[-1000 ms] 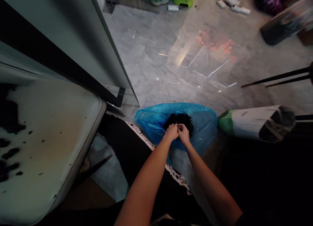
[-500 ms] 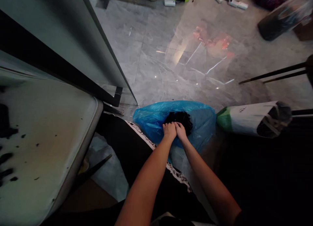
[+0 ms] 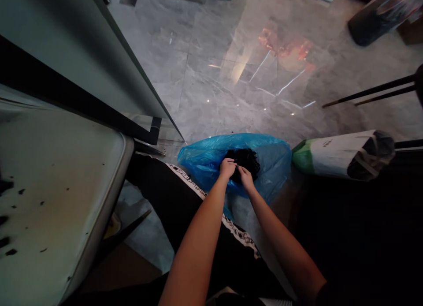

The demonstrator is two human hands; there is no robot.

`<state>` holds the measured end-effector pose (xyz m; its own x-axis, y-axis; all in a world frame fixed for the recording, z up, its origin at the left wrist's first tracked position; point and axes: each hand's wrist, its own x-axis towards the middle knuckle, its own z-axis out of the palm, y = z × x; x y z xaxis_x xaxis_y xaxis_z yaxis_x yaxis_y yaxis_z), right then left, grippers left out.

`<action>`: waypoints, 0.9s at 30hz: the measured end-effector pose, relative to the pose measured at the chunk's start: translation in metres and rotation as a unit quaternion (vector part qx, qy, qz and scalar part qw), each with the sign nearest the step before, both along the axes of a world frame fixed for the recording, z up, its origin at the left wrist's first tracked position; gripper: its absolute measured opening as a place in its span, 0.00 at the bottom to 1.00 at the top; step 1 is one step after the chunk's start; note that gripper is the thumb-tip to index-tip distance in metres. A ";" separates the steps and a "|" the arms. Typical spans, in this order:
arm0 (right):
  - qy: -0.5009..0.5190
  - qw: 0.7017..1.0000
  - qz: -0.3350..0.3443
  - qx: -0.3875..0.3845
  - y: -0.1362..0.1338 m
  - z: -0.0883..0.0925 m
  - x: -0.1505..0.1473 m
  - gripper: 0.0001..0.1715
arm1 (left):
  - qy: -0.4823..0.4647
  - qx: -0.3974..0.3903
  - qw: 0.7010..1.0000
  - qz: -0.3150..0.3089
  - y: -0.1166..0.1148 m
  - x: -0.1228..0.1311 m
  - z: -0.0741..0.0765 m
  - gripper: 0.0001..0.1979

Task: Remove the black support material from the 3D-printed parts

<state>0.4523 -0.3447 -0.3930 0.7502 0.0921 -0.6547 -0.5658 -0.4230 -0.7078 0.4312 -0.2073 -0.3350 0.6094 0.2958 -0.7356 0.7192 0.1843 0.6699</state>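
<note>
A blue plastic bag (image 3: 205, 155) lies spread wide on the floor in front of me, with a heap of black pieces (image 3: 249, 160) inside it. Over the heap, my left hand (image 3: 228, 167) is closed, its fingers curled around a small dark piece that is mostly hidden. Close beside it, my right hand (image 3: 245, 175) pinches at the same spot with thumb and fingers. The pieces are too dark and small for me to tell their exact kind.
Left of me, a pale tray-like top (image 3: 82, 165) carries scattered black bits. A panel with a dark frame (image 3: 132, 129) rises behind it. A white and green sack (image 3: 333, 156) lies right of the bag. Dark thin legs (image 3: 373, 92) reach in at right.
My hands, which were touching at the fingertips, have drawn slightly apart, the left one moving up a little. The view has shifted slightly.
</note>
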 end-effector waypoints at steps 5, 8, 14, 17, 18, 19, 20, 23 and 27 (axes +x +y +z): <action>0.040 0.997 -0.024 0.054 -0.004 0.001 0.003 0.25 | 0.018 -0.065 0.997 0.035 -0.002 -0.003 -0.007 0.22; 0.102 0.990 -0.018 0.094 -0.009 0.004 0.011 0.25 | 0.038 -0.082 0.995 0.053 -0.001 -0.005 -0.009 0.22; 0.169 0.979 -0.035 0.112 -0.022 0.011 0.024 0.25 | 0.037 -0.088 0.988 0.120 0.009 0.000 -0.008 0.22; 0.147 0.980 -0.049 0.124 -0.025 0.015 0.025 0.25 | 0.020 -0.095 0.983 0.159 0.024 0.005 -0.007 0.22; 0.134 0.981 -0.052 0.128 -0.025 0.017 0.024 0.24 | 0.014 -0.098 0.980 0.170 0.030 0.006 -0.007 0.22; 0.121 0.982 -0.054 0.132 -0.024 0.018 0.024 0.24 | 0.010 -0.100 0.978 0.180 0.034 0.007 -0.006 0.22; 0.108 0.983 -0.053 0.136 -0.023 0.020 0.022 0.23 | 0.005 -0.104 0.977 0.188 0.037 0.007 -0.005 0.22; 0.068 0.988 -0.042 0.133 -0.011 0.022 0.015 0.24 | -0.010 -0.129 0.973 0.193 0.037 0.005 -0.001 0.23; -0.011 0.994 -0.007 0.109 0.018 0.026 -0.002 0.25 | -0.051 -0.199 0.962 0.179 0.020 0.003 0.013 0.22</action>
